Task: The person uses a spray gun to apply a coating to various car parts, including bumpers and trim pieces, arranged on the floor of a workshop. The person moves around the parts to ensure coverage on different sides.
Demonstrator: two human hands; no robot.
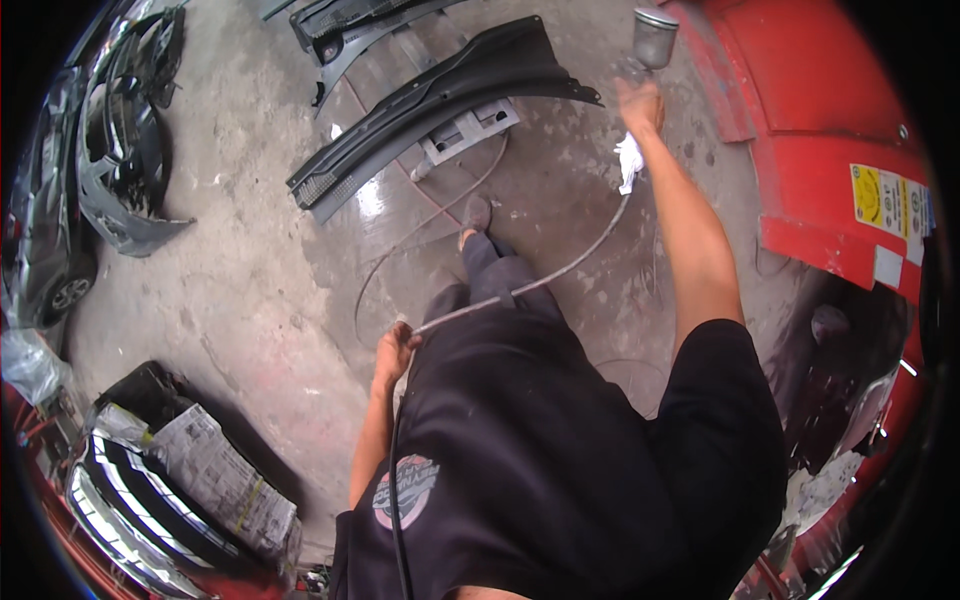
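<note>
My right hand (641,108) is stretched out ahead, closed around a paint spray gun (655,42) with a grey metal cup on top. The gun's body is blurred and partly hidden by the fingers. A white cloth (628,163) is wrapped at the hose just below that hand. From there the air hose (575,265) sags across my thighs to my left hand (398,348), whose fingers are closed on it by my left hip. A long black plastic cowl panel (440,95) rests on a grey stand (468,135), left of the spray gun and apart from it.
Another dark panel (345,30) lies beyond the first. Dark car bumpers (125,150) and a car (45,240) line the left. Paper-masked parts (215,465) sit at lower left. A red vehicle body (820,120) stands at right. Hose loops (365,285) trail over the concrete floor.
</note>
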